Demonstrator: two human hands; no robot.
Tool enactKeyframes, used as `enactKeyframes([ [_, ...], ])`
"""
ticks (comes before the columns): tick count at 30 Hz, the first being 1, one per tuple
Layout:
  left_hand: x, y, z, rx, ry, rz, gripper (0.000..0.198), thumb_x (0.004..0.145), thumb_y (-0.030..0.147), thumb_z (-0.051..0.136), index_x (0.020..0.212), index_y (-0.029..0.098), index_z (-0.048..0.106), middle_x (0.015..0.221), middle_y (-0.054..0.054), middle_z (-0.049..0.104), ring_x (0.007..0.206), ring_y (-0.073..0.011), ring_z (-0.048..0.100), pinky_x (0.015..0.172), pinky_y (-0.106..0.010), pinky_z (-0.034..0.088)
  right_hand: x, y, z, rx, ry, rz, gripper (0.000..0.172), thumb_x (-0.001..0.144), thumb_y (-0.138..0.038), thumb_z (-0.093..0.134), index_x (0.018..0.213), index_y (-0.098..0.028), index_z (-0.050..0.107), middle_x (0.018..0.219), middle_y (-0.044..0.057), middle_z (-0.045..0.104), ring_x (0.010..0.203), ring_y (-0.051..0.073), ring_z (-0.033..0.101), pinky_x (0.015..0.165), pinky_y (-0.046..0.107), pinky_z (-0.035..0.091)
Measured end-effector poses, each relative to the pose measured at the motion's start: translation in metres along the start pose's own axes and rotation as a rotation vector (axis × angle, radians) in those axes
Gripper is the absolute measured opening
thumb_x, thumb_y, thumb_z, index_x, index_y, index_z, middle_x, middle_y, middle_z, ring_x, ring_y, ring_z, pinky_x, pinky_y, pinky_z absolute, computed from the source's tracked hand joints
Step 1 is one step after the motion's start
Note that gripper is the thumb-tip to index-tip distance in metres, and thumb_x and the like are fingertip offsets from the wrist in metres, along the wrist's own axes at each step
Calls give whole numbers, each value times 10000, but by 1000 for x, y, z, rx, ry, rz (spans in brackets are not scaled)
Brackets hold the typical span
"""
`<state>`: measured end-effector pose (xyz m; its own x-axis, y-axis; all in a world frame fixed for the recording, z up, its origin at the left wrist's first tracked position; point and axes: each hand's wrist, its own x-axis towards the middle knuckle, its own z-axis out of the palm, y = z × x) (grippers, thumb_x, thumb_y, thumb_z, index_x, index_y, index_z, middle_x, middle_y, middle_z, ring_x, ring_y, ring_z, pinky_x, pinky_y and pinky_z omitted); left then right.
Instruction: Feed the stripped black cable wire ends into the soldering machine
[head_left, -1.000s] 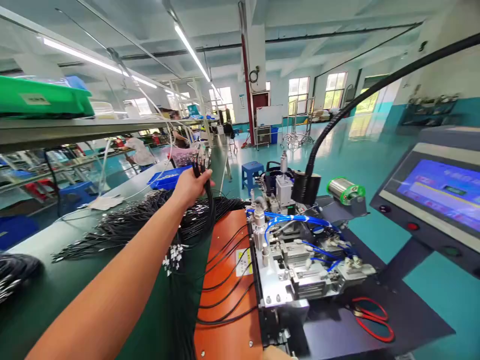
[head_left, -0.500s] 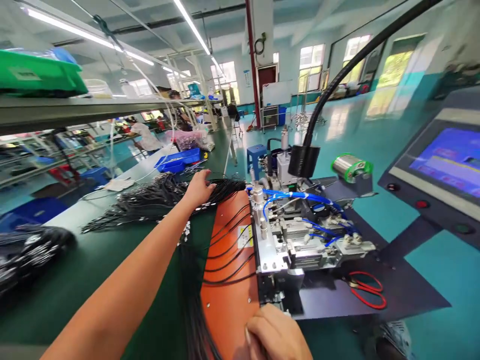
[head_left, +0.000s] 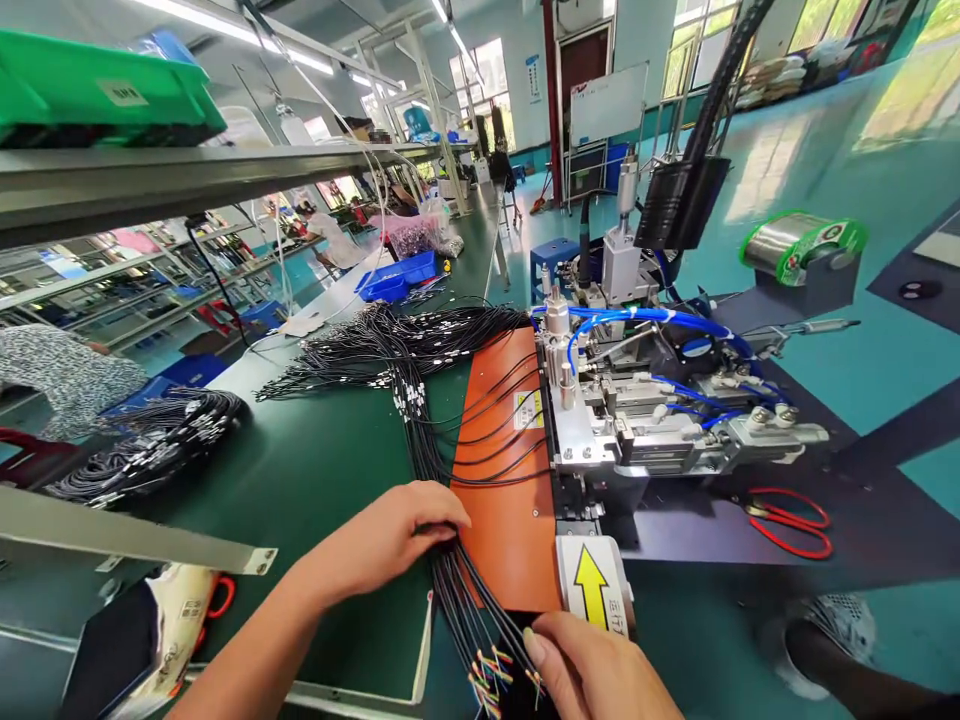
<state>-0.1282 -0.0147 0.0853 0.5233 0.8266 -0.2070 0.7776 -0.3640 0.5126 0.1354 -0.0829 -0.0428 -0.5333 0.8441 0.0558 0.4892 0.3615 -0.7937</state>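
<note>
My left hand [head_left: 394, 538] rests with curled fingers on a bundle of black wires [head_left: 450, 585] at the near edge of the green bench [head_left: 322, 470], pinching them just left of the orange mat [head_left: 502, 470]. My right hand [head_left: 592, 665] is at the bottom edge, its fingers closed at the wires' coloured stripped ends [head_left: 491, 675]. More black wires [head_left: 390, 355] fan out across the bench further back. Several single wires cross the orange mat into the metal machine [head_left: 645, 420] with blue hoses.
A white block with a yellow arrow [head_left: 594, 585] sits in front of the machine. Red scissors [head_left: 791, 520] lie on its dark base. A solder spool [head_left: 802, 245] stands at the right. A coil of black cable [head_left: 150, 440] lies at the left. Blue trays [head_left: 397, 275] and people sit further back.
My left hand came back from the far wire pile to the near bundle. My right hand rose into view at the wire ends. The camera tilted down and closer.
</note>
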Motion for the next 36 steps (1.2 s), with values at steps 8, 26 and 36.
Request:
enactKeyframes([
  [8, 13, 4, -3, 146, -134, 92, 252, 929, 52, 503, 944, 216, 694, 918, -5, 694, 887, -164, 598, 867, -271, 399, 6, -34, -19, 284, -133, -13, 230, 962, -313, 515, 993, -224, 726, 845, 23, 748, 750, 163, 706, 642, 193, 489],
  [26, 37, 25, 12, 38, -257, 241, 117, 872, 104, 669, 837, 208, 707, 830, -3, 637, 820, -158, 576, 741, -245, 414, 21, -32, -13, 579, 41, 239, 195, 845, -307, 605, 763, -153, 692, 591, -18, 606, 495, 93, 489, 460, 185, 311],
  [36, 94, 52, 85, -204, 295, 226, 210, 976, 229, 521, 1029, 181, 718, 842, -56, 615, 758, -167, 571, 663, -248, 436, 22, 5, -91, 517, 339, 448, 335, 876, -456, 644, 1089, -200, 680, 827, 15, 663, 673, 155, 592, 626, 253, 482],
])
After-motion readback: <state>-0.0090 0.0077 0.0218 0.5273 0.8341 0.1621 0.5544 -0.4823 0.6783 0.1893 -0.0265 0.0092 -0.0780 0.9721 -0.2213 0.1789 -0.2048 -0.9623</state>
